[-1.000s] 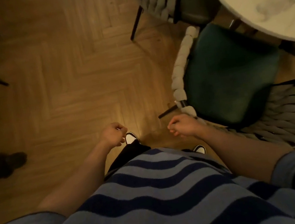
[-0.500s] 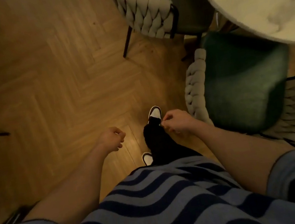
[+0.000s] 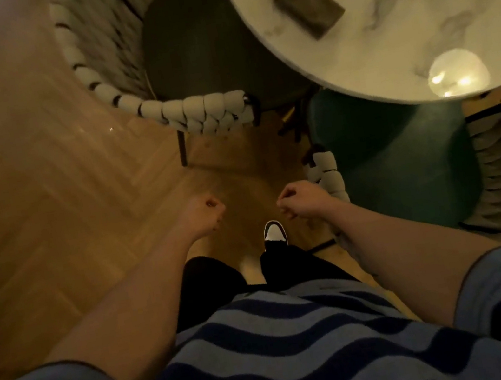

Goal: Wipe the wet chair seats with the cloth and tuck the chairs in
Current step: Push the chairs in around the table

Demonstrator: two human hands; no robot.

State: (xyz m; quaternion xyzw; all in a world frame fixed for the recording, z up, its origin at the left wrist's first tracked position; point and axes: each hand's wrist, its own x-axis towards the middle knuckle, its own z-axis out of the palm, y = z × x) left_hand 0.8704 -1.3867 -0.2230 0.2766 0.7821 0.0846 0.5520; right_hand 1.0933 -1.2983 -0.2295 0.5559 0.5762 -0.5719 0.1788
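- the person stood on the herringbone wooden floor (image 3: 43,199), looking down, in a blue-and-navy wavy striped top (image 3: 273,363) and black trousers, one black-and-white shoe (image 3: 274,234) forward.
- the left hand (image 3: 208,212) hung in front of the body with its fingers curled into a loose fist, holding nothing.
- the right hand (image 3: 299,198) hung the same way, fingers curled in and empty, just beside the pale woven back of the green-cushioned chair (image 3: 404,159).
- that chair's seat sat partly under the edge of the round white marble table (image 3: 414,27).
- a second chair with a dark seat and a chunky pale woven back (image 3: 201,51) stood further ahead, its seat also partly under the table.
- a folded grey-brown cloth (image 3: 308,5) lay on the tabletop, well apart from both hands.
- a bright lamp reflection showed on the marble near its closer edge.
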